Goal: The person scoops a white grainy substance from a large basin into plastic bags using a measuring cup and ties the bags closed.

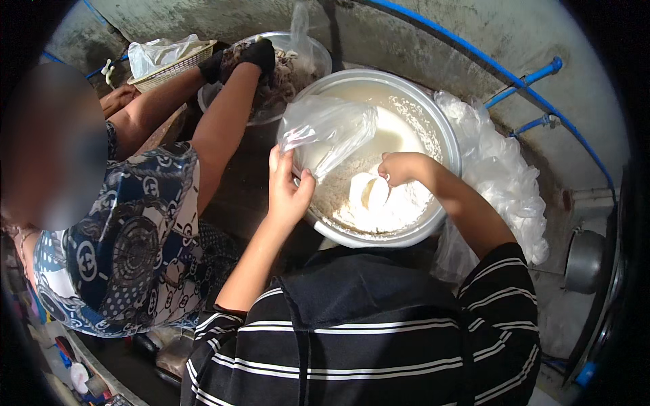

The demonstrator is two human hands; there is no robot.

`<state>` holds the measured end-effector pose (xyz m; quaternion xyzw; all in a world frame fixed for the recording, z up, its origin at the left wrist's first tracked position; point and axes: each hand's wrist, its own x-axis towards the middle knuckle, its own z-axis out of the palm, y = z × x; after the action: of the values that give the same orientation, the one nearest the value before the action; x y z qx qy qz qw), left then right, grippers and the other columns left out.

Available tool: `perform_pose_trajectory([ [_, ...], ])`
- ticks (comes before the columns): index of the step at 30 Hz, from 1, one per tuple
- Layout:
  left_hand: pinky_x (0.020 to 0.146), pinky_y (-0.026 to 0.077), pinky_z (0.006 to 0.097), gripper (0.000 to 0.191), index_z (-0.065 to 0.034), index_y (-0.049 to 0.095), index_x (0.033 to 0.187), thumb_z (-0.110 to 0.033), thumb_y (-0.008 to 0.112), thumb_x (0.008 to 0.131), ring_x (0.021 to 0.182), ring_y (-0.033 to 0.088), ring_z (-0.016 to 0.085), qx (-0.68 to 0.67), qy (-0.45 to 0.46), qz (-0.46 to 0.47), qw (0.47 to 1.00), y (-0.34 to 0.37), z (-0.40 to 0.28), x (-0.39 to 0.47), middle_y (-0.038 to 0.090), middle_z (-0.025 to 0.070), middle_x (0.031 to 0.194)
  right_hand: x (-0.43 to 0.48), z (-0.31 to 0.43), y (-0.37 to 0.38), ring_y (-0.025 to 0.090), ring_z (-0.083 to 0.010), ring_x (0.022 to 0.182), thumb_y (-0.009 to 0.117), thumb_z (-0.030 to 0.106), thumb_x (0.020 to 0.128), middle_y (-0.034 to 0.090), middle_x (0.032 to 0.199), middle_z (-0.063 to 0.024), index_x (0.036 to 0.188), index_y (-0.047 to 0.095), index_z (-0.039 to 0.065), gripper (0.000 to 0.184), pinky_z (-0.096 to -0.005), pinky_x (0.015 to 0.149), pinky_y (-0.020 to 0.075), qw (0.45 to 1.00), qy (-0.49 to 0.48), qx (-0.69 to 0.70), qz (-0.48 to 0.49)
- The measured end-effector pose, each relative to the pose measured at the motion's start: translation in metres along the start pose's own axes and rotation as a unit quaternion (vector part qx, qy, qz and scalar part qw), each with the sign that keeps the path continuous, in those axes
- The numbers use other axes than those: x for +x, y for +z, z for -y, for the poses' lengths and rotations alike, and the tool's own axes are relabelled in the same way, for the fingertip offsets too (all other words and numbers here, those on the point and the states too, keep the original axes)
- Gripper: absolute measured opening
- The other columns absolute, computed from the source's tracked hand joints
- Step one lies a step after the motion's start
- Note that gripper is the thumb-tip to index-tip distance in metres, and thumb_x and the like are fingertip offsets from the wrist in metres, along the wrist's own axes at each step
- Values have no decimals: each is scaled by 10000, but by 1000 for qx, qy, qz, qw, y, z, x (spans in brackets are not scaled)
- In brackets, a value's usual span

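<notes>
Before me stands a large metal basin holding cloudy liquid and whitish, grainy, wet material. My left hand is at the basin's left rim, with the edge of a clear plastic bag between thumb and fingers; the bag leans over the liquid. Inside the basin, my right hand grips a small white cup by its edge or handle; which one I cannot tell. The cup is tilted, low over the pale material at the near side. Bright sunlight washes out detail there.
At my left, a co-worker in black gloves reaches into another basin of dark and pale pieces. A plastic basket with a bag stands beyond. Many filled clear bags are piled right of my basin, near a wall with blue pipes.
</notes>
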<state>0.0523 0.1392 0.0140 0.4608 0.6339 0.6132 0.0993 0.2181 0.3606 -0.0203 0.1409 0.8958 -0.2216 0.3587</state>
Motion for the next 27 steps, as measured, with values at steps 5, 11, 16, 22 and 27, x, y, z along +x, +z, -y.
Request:
perform_pose_trajectory([
  [5,798,372,248,499,65,327,1188,77,465,708,951,418,188,62,65,-22,996,7,32,-5,310,144,1130,-39,18,-40,556,-303,806,529,272,789,572,960,-169,954,599,26,304,-341,781,418,996,-36,84,-10],
  [11,839,357,262,488,77,349,1163,64,474,692,1006,405,224,24,-76,-4,997,15,32,-17,327,148,1118,-63,-5,-40,564,-313,819,508,202,779,517,1033,-155,910,597,-9,264,-390,752,438,969,28,-33,-242],
  [16,747,409,281,472,64,380,1135,36,506,681,860,463,233,116,26,-48,992,21,43,-18,354,198,1122,-55,-13,6,561,-311,748,509,102,716,509,943,-158,782,572,-30,161,-394,683,452,968,-41,-168,-184],
  [22,639,447,275,435,56,423,1087,10,535,668,715,505,219,126,48,-60,989,19,43,-15,382,245,1139,-66,20,36,549,-318,716,502,139,753,495,879,-146,742,553,-26,173,-408,676,440,969,-132,-32,-205],
  [27,768,388,260,471,80,363,1139,60,478,682,908,432,209,64,-35,-29,997,17,30,-15,338,150,1104,-65,36,48,545,-313,722,484,167,776,486,857,-135,726,537,-13,195,-414,667,432,963,-149,62,-216],
])
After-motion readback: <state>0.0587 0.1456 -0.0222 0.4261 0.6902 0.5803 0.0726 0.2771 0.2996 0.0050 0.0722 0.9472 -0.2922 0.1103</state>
